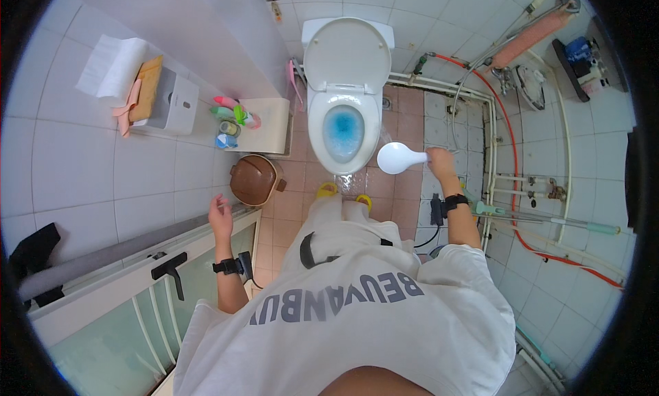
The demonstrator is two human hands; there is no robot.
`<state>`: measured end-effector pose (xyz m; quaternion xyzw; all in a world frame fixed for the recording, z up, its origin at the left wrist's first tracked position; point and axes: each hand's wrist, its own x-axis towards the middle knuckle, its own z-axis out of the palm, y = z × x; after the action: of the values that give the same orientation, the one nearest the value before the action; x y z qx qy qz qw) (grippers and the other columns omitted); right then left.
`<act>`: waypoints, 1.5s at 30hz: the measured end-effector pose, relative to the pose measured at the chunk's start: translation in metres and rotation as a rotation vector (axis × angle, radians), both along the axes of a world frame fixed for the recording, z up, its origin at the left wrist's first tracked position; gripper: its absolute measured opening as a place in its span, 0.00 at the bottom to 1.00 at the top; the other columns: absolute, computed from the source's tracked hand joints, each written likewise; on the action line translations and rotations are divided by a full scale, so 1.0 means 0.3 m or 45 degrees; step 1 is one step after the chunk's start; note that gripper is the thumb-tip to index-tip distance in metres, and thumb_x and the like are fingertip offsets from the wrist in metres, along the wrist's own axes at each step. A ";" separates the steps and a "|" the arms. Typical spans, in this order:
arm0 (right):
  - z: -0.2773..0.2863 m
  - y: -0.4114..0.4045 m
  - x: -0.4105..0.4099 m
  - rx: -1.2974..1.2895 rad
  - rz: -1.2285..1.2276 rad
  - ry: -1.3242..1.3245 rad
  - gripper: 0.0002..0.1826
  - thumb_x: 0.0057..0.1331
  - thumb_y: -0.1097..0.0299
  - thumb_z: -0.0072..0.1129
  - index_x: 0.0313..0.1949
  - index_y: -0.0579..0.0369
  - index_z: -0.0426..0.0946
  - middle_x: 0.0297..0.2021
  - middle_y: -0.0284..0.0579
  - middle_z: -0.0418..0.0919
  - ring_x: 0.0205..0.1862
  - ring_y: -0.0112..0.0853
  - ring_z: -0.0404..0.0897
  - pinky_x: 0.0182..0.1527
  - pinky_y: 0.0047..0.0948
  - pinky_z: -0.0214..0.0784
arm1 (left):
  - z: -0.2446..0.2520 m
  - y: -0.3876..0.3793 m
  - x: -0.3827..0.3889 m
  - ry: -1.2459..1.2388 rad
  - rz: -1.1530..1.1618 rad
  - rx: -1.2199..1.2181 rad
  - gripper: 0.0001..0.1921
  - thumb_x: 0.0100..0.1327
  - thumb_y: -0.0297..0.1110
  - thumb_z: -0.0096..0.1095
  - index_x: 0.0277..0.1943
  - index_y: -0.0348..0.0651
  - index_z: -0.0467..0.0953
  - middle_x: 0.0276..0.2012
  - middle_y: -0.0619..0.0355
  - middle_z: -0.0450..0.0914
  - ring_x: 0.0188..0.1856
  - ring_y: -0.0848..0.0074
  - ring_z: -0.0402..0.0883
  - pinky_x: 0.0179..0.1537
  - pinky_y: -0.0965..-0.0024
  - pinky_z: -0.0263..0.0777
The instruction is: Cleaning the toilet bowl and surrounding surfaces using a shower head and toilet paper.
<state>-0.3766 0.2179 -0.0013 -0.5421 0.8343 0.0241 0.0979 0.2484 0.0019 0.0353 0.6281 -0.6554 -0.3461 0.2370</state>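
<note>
A white plastic water ladle is in my right hand, its bowl out to the left over the tiled floor. Ahead stands a white toilet with its lid raised and blue water in the bowl. The ladle is to the right of the toilet's front rim, apart from it. My left hand hangs free with bent, parted fingers, just below a brown lidded bin. Whether the ladle holds water cannot be made out.
Wet floor tiles shine before the toilet. Cleaning bottles crowd a pale ledge at left. An orange-red hose and white pipes run along the right wall, near a green-handled mop or brush. A door stands at lower left.
</note>
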 end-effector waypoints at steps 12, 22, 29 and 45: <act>0.076 0.000 0.014 -0.004 -0.038 0.006 0.11 0.48 0.73 0.59 0.33 0.50 0.76 0.31 0.45 0.79 0.37 0.45 0.78 0.39 0.42 0.71 | 0.032 -0.029 -0.043 0.009 0.001 0.053 0.21 0.60 0.18 0.47 0.57 0.36 0.66 0.44 0.51 0.77 0.38 0.72 0.80 0.42 0.72 0.75; 0.208 -0.104 0.102 -0.355 -0.073 -0.037 0.07 0.50 0.72 0.60 0.30 0.53 0.75 0.30 0.47 0.77 0.34 0.46 0.78 0.37 0.41 0.70 | 0.036 -0.070 -0.069 -0.040 -0.006 0.002 0.19 0.60 0.22 0.51 0.56 0.37 0.68 0.41 0.52 0.79 0.33 0.74 0.78 0.38 0.71 0.73; 0.216 -0.073 0.083 -0.401 -0.085 -0.012 0.15 0.47 0.74 0.63 0.37 0.52 0.78 0.35 0.46 0.79 0.37 0.44 0.78 0.37 0.38 0.71 | 0.104 -0.127 -0.106 -0.031 -0.153 -0.064 0.20 0.60 0.21 0.50 0.56 0.36 0.68 0.42 0.51 0.78 0.36 0.70 0.78 0.39 0.70 0.73; 0.733 0.111 -0.059 -0.426 -0.571 0.329 0.17 0.48 0.63 0.66 0.38 0.54 0.78 0.30 0.50 0.80 0.33 0.46 0.78 0.34 0.42 0.70 | 0.227 -0.206 -0.527 0.021 -0.791 -0.061 0.17 0.60 0.22 0.51 0.54 0.33 0.70 0.44 0.46 0.78 0.45 0.59 0.78 0.48 0.65 0.70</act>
<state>-0.3942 0.2512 0.2185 -0.3455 0.9310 -0.0671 -0.0969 0.0903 -0.0600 0.1034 0.3891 -0.8220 -0.3917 0.1398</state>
